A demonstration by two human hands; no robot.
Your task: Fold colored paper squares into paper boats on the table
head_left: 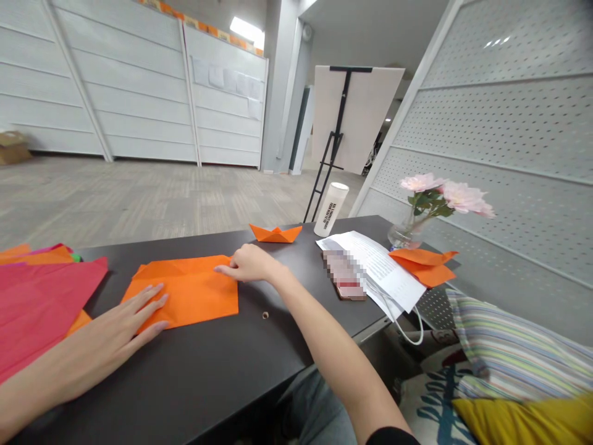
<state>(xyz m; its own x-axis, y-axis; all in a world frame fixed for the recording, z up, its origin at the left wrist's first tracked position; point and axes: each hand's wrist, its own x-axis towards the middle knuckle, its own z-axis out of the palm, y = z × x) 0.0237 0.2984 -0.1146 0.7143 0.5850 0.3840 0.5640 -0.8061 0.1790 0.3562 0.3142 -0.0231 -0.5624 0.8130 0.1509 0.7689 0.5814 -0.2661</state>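
Note:
A folded orange paper sheet (189, 290) lies on the dark table (222, 371) in front of me. My left hand (123, 324) rests flat on its lower left corner, fingers stretched out. At the sheet's upper right edge my right hand (248, 262) presses down on the fold, fingers curled with the fingertips on the paper. A finished orange paper boat (275, 233) stands further back on the table, apart from both hands.
Red and orange sheets (41, 290) are stacked at the left. White printed papers (380, 266), a phone (349, 287), more orange paper (424, 262), a white cylinder (330, 209) and a vase of pink flowers (435, 204) sit at the right. Cushions (509, 364) lie beside the table.

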